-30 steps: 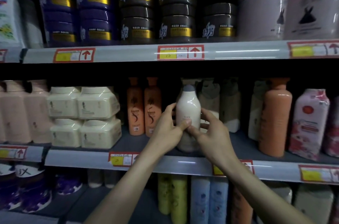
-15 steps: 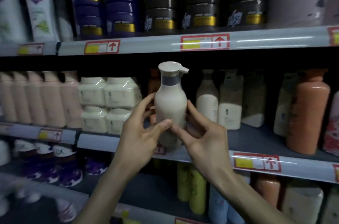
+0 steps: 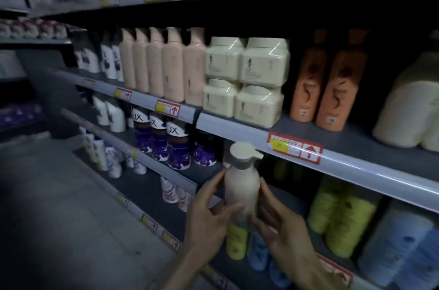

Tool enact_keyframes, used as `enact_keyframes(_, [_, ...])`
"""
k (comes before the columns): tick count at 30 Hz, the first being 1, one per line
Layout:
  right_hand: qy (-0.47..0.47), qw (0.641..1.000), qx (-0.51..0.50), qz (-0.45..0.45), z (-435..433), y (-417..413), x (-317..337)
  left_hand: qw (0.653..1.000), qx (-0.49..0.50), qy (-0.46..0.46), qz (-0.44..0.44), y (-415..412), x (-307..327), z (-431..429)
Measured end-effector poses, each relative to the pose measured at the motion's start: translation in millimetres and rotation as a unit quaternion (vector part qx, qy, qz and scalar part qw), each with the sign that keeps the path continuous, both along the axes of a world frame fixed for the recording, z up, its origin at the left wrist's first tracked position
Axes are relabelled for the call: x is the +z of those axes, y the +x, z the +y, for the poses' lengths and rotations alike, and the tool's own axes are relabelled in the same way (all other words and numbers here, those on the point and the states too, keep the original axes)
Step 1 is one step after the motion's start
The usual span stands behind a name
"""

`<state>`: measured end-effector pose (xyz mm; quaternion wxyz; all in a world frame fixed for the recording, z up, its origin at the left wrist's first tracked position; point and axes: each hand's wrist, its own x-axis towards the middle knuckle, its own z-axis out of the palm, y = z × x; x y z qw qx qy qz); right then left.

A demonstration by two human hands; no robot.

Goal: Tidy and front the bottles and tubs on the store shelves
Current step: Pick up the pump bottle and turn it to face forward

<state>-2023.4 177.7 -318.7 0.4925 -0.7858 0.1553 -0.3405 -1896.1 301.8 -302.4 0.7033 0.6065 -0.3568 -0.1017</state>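
A cream pump bottle (image 3: 241, 182) with a spouted cap is held upright in front of the lower shelves, off any shelf. My left hand (image 3: 209, 216) grips its left side, thumb across the front. My right hand (image 3: 282, 225) grips its right side and base. On the middle shelf (image 3: 237, 129) stand peach pump bottles (image 3: 166, 66), stacked cream tubs (image 3: 244, 80) and two orange bottles (image 3: 325, 80). A large cream bottle (image 3: 411, 104) shows at the right edge.
Dark purple bottles (image 3: 166, 142) stand on the shelf below, with yellow-green bottles (image 3: 339, 216) and pale blue bottles (image 3: 399, 249) to the right. White bottles (image 3: 107, 113) line the left. The grey aisle floor (image 3: 59, 206) lies at the lower left.
The cream bottle has come off the middle shelf and moved down in both hands. The view has swung left, along the aisle.
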Motion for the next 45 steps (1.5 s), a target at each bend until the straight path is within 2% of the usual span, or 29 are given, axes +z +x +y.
enact_keyframes(3, [-0.021, 0.997, 0.058, 0.055, -15.3, 19.7, -20.7, 1.0, 0.017, 0.011, -0.007, 24.7, -26.4, -20.6])
enact_keyframes(6, [0.035, 0.991, 0.109, 0.07, -28.1, 42.8, -28.6, 0.999, 0.017, 0.027, -0.043, 50.9, -34.7, -37.7])
enact_keyframes(12, [0.113, 0.982, 0.121, 0.087, -49.1, 94.0, -31.4, 0.999, 0.019, 0.011, -0.045, 95.5, -49.5, -69.1])
enact_keyframes(14, [0.122, 0.98, 0.117, 0.109, -52.5, 106.8, -32.6, 0.997, 0.031, 0.025, -0.072, 106.7, -55.1, -73.7])
enact_keyframes(21, [0.08, 0.981, 0.074, 0.159, -56.7, 135.4, -40.2, 0.984, 0.043, 0.101, -0.142, 138.3, -67.3, -86.3])
enact_keyframes(25, [0.028, 0.981, 0.038, 0.187, -53.0, 138.0, -37.7, 0.985, 0.041, 0.109, -0.125, 141.7, -84.0, -85.7])
enact_keyframes(28, [0.005, 0.98, 0.031, 0.196, -51.7, 135.2, -35.9, 0.991, 0.032, 0.11, -0.073, 143.4, -97.1, -85.5])
enact_keyframes(33, [0.021, 0.977, 0.054, 0.203, -43.4, 132.6, -26.9, 0.99, -0.011, 0.127, -0.053, 152.1, -96.7, -84.1])
enact_keyframes(40, [0.057, 0.975, 0.081, 0.2, -31.3, 131.6, -25.7, 0.964, -0.043, 0.239, -0.105, 161.0, -88.9, -85.9])
enact_keyframes(42, [0.061, 0.975, 0.085, 0.197, -33.1, 128.0, -24.8, 0.963, -0.025, 0.247, -0.102, 158.6, -88.5, -86.4])
enact_keyframes(45, [0.054, 0.975, 0.076, 0.203, -38.5, 119.7, -25.5, 0.966, 0.079, 0.225, -0.098, 150.8, -100.7, -86.1])
